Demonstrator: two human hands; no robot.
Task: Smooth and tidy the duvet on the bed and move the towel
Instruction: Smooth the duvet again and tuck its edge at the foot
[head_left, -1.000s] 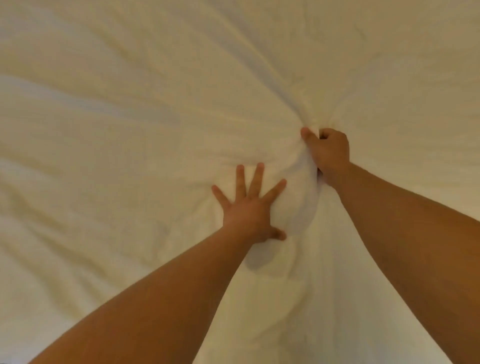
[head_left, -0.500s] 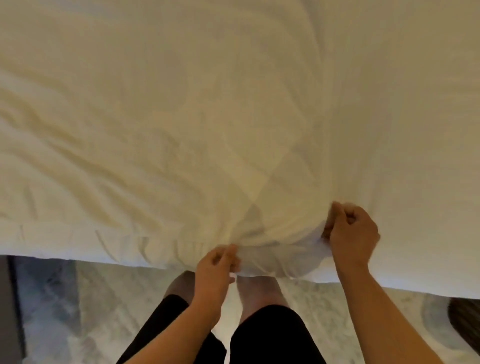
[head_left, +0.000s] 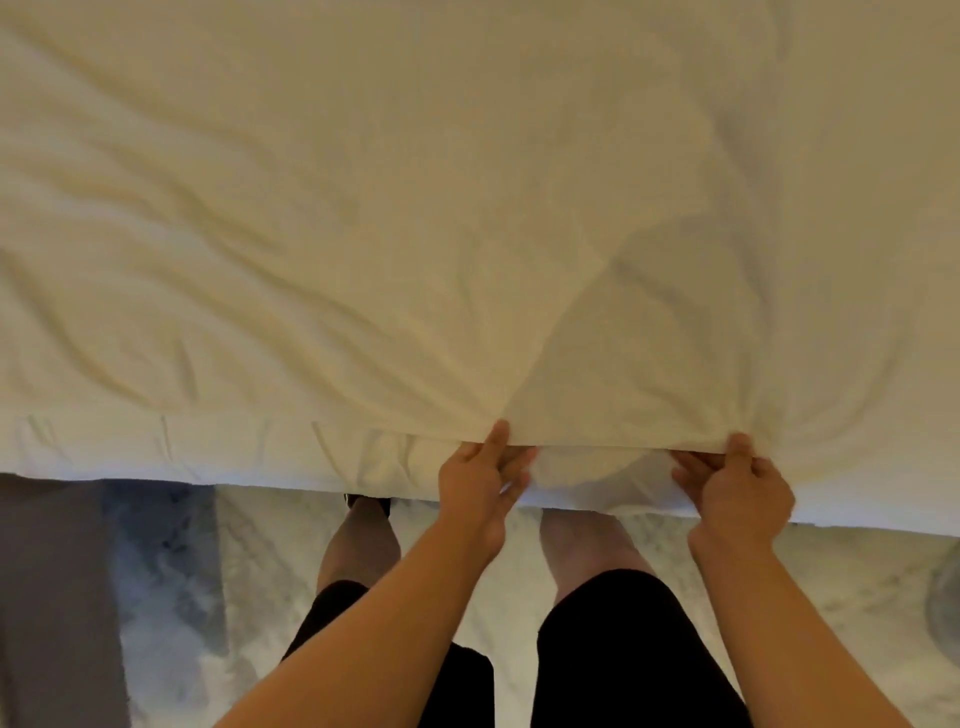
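The white duvet (head_left: 415, 208) lies spread over the bed, and its near edge hangs down by the person's legs. The left hand (head_left: 480, 480) and the right hand (head_left: 740, 491) each pinch that edge, thumb on top and fingers (head_left: 691, 462) underneath, probably so they can pull the wrinkles flat. I can't see the towel anywhere.

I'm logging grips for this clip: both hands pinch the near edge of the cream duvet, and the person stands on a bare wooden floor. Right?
Not quite. The head view shows a pale marbled grey-and-white rug underfoot, not bare wood. The rest stands: the left hand and right hand both pinch the near edge of the cream duvet.
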